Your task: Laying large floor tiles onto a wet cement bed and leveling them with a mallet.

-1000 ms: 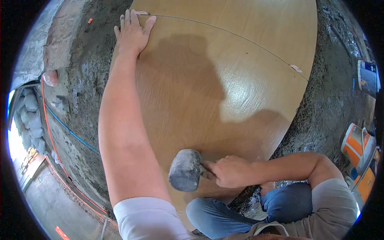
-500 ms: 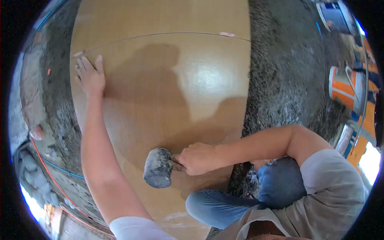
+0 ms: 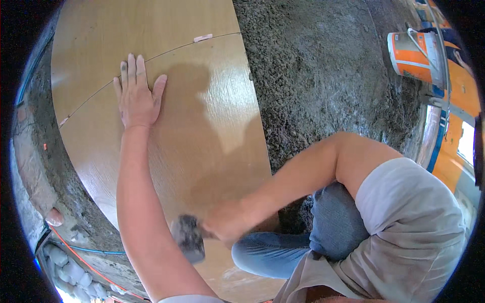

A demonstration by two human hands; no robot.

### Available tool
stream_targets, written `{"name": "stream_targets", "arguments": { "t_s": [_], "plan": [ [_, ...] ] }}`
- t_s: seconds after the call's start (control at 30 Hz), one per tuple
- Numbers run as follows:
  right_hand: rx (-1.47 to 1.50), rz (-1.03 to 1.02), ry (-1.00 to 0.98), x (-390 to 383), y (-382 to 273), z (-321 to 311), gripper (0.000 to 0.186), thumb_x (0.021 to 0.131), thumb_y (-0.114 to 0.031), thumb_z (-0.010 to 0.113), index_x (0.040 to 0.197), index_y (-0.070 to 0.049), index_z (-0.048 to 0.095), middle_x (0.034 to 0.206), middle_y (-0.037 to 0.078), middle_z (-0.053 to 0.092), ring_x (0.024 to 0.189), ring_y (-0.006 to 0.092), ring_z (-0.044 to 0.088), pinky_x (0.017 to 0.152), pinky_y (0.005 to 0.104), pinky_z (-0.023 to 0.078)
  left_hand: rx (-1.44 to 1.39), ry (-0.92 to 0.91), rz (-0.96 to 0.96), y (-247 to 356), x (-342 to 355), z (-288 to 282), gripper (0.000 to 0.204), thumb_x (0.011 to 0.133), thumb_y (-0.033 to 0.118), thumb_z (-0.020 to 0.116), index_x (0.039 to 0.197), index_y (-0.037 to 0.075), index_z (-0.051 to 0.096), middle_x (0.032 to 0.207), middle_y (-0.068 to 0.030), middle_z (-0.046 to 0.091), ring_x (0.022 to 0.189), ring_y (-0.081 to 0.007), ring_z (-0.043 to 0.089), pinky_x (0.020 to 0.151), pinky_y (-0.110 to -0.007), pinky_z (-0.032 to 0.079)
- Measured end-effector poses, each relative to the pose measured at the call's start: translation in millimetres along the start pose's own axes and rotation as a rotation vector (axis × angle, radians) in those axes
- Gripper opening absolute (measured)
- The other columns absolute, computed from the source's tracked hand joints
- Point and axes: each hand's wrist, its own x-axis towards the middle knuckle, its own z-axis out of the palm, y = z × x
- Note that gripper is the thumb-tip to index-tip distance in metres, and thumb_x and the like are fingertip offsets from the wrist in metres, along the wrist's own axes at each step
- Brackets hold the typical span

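My left hand (image 3: 139, 98) lies flat with fingers spread on a large wood-look tile (image 3: 212, 151), its fingertips reaching over the thin joint with the farther tile (image 3: 146, 25). My right hand (image 3: 225, 220), smeared by motion, is wrapped round the short handle of a rubber mallet (image 3: 189, 241). The mallet's dark, whitish-smeared head is over the near part of the tile, partly behind my left forearm. Whether it touches the tile I cannot tell. Two small pale pink pieces sit along the joint, one spacer-like piece (image 3: 203, 38) to the right and another pale piece (image 3: 63, 121) at the left.
Rough grey mortar (image 3: 323, 76) borders the tiles on the right. An orange and white bucket (image 3: 415, 54) lies at the far right. Lower left are an orange cord (image 3: 83, 260), a blue line (image 3: 98, 251) and several grey bags (image 3: 73, 272). My bent jeans-clad leg (image 3: 275, 252) rests beside the tile.
The view has turned, so the tiles now slant. My left hand has moved from the tile's left edge toward its middle, onto the joint. The mallet has shifted nearer to me, beside my left forearm.
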Motion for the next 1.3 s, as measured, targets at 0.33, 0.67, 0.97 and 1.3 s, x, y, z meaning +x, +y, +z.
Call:
{"name": "stream_targets", "arguments": {
  "t_s": [0.33, 0.67, 0.97, 1.3],
  "plan": [
    [0.014, 0.103, -0.041, 3.0, 14.2, -13.3, 0.031, 0.087, -0.025, 0.048, 0.09, 0.001, 0.063, 0.082, 0.024, 0.065, 0.077, 0.0411, 0.064, 0.069, 0.0523, 0.05, 0.019, -0.003, -0.001, -0.2, -3.2, 0.7, 0.071, 0.092, 0.055, 0.039, 0.145, 0.008, 0.026, 0.151, -0.0121, 0.024, 0.139, -0.0306, 0.021, 0.112, -0.048, 0.017],
    [0.005, 0.109, 0.057, 2.6, 17.9, 1.3, 0.037, 0.09, -0.03, 0.046, 0.085, 0.001, 0.065, 0.08, 0.025, 0.065, 0.078, 0.042, 0.064, 0.072, 0.0512, 0.05, 0.058, -0.049, -0.036, -0.1, 0.3, -7.4, 0.073, 0.092, 0.055, 0.039, 0.145, 0.008, 0.024, 0.151, -0.011, 0.023, 0.14, -0.0277, 0.02, 0.113, -0.048, 0.015],
    [-0.022, 0.074, 0.115, 11.6, 38.5, 30.1, 0.031, 0.087, -0.026, 0.05, 0.1, -0.001, 0.062, 0.095, 0.023, 0.065, 0.085, 0.0395, 0.063, 0.078, 0.0488, 0.05, -0.255, -0.184, 0.219, 161.1, -26.6, -27.4, 0.078, 0.09, 0.052, 0.043, 0.141, -0.005, 0.024, 0.149, -0.0208, 0.023, 0.139, -0.0347, 0.019, 0.114, -0.045, 0.014],
    [0.067, -0.032, 0.191, 11.2, 37.8, 28.6, 0.034, 0.085, -0.025, 0.05, 0.104, 0.0, 0.063, 0.104, 0.022, 0.064, 0.098, 0.0363, 0.061, 0.087, 0.0461, 0.048, -0.505, -0.011, 0.235, 201.5, 45.8, -11.1, 0.072, 0.091, 0.049, 0.046, 0.142, 0.002, 0.028, 0.149, -0.0165, 0.026, 0.139, -0.0305, 0.02, 0.114, -0.043, 0.015]
  ]
}}
